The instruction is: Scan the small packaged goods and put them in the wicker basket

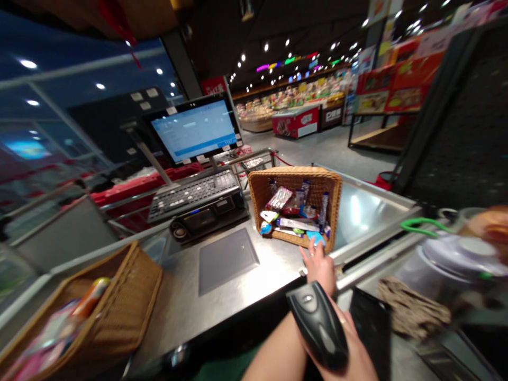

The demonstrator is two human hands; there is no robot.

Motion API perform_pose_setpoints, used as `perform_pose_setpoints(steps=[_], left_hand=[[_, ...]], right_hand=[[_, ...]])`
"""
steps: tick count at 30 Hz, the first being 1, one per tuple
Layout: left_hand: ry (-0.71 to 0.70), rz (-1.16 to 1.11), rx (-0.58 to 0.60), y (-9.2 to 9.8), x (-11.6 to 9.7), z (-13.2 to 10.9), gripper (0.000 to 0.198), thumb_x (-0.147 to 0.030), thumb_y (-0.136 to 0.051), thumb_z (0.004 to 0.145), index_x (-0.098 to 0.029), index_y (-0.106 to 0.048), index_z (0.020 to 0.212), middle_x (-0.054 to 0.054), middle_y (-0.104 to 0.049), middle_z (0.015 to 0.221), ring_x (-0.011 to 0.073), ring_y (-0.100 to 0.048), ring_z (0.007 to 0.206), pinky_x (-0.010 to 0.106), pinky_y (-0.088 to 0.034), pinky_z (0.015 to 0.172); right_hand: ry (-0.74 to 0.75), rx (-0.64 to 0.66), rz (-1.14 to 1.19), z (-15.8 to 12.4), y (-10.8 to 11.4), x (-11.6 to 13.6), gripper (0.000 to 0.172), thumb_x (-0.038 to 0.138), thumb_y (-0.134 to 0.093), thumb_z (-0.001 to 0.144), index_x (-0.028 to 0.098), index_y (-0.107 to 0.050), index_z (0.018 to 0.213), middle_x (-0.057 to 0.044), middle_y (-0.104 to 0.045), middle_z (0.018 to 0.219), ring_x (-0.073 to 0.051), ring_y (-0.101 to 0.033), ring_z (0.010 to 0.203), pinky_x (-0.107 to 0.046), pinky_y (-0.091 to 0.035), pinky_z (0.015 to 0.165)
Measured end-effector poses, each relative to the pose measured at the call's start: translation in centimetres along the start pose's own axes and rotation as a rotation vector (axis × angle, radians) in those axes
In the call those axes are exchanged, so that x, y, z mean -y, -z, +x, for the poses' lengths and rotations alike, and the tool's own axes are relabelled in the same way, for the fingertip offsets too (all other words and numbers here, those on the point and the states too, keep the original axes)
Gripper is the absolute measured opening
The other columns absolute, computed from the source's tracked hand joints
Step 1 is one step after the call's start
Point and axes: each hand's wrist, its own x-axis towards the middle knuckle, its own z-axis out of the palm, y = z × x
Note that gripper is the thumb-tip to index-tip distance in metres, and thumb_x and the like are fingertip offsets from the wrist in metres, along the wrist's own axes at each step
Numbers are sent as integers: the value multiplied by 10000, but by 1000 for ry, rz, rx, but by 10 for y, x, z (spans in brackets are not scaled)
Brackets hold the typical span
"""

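Note:
My left hand (319,264) reaches forward to the front rim of a tilted wicker basket (335,190) on the steel counter. Its fingers curl onto a blue packet (316,238) at the basket's near edge. The basket holds several snack bars and wrapped packets (296,211). My right hand (357,357) is low and close to me, closed around the handle of a black barcode scanner (317,323), which lies across my left forearm in the picture.
A till screen (196,129) and keyboard (194,193) stand behind a grey scan pad (226,259). A second wicker basket (119,312) with goods sits at the near left. At right are a lidded pot (452,259) and a green handle (423,226). Shop aisles lie beyond.

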Motion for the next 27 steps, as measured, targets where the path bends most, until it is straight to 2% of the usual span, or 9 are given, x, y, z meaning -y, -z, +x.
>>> perform_pose_setpoints(steps=[6,8,10,12,15,18,22,27], left_hand=[[37,-43,-144,20,16,-4,171,-85,-663,704,-238,-709,763,73,-470,1484,368,-305,1434,743,-241,1098],[28,-27,-229,32,29,-9,115,-136,-664,740,-243,-699,716,41,-479,1484,337,-286,1445,735,-204,1113],[6,38,-298,47,43,-18,148,-157,-620,801,-255,-706,731,19,-459,1505,308,-264,1457,715,-145,1138],[4,106,-387,62,59,-28,182,-168,-596,836,-272,-714,744,9,-496,1478,290,-294,1443,716,-70,1143],[-12,195,-506,84,81,-45,231,-148,-577,857,-293,-726,754,10,-592,1385,262,-397,1384,703,-20,1147],[28,270,-604,102,100,-59,246,-141,-582,862,-303,-734,754,21,-652,1307,249,-473,1324,687,-18,1153],[34,343,-702,120,117,-75,239,-149,-594,858,-310,-737,753,25,-681,1262,241,-498,1302,658,-25,1168],[-84,382,-754,133,143,-93,208,-159,-620,851,-319,-739,791,9,-673,1276,204,-476,1320,586,-86,1196]], right_hand=[[-16,12,30,4,1,5,512,309,-529,864,154,-479,1349,-161,-636,1308,-317,-614,1208,-528,-554,924],[-24,26,31,4,-2,6,498,334,-535,868,145,-499,1328,-168,-636,1306,-316,-610,1212,-510,-555,926],[-11,46,26,2,-6,6,507,354,-535,867,140,-495,1326,-176,-623,1322,-323,-596,1229,-514,-547,936],[2,91,46,1,-9,8,541,347,-539,857,143,-459,1352,-181,-587,1368,-324,-565,1263,-515,-531,958],[-28,133,145,1,-13,19,572,319,-519,854,158,-380,1386,-188,-530,1425,-312,-523,1312,-528,-484,1013],[-126,52,276,3,-15,37,551,317,-455,867,179,-335,1387,-181,-531,1415,-310,-479,1351,-552,-373,1100],[-201,57,414,6,-21,53,588,369,-470,855,250,-319,1412,-134,-522,1434,-306,-471,1356,-560,-342,1114],[-111,113,335,4,-28,57,535,329,-463,864,186,-380,1372,-190,-510,1432,-321,-468,1357,-620,-277,1131]])
